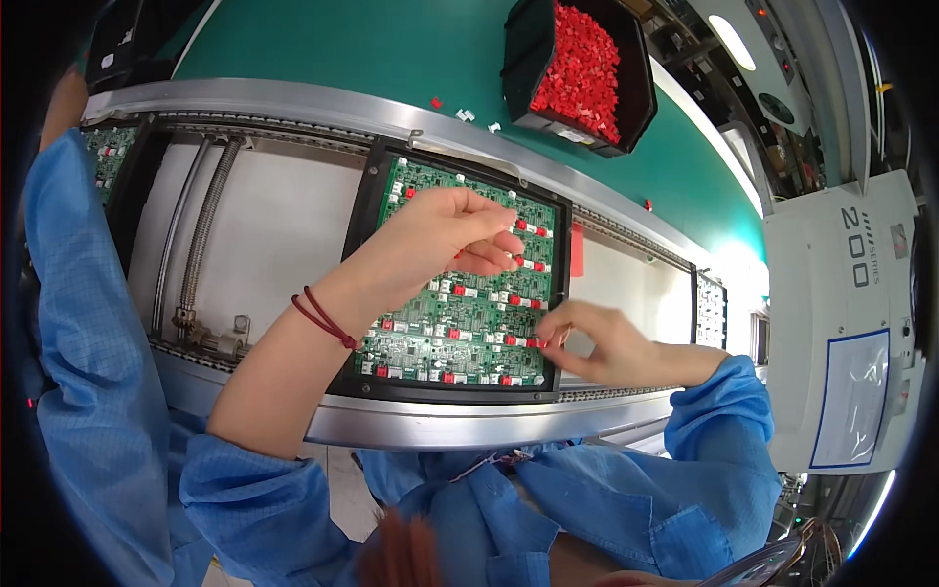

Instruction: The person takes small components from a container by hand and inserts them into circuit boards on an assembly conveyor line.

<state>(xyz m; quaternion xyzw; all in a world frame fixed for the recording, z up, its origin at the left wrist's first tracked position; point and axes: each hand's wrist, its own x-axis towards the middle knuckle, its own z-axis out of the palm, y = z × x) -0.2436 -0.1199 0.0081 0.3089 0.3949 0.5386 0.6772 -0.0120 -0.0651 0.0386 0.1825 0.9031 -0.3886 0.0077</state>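
A green circuit board panel (421,349) lies in a black frame (450,392) on the conveyor, dotted with red and white connectors. Over its upper middle hovers my left hand (435,240), fingers curled in and thumb against the index finger. Whatever it holds is too small or hidden to name. At the panel's lower right edge my right hand (606,342) has thumb and index finger pinched together beside a red connector (536,343). Whether the pinch grips a part cannot be made out. A dark red cord (323,318) circles my left wrist.
Beyond the metal rail (293,103), a black bin (636,112) full of red connectors (579,73) stands on a green surface (342,59), with a few loose parts near it. A co-worker's blue sleeve (83,323) is at left. A white machine (831,313) stands at right.
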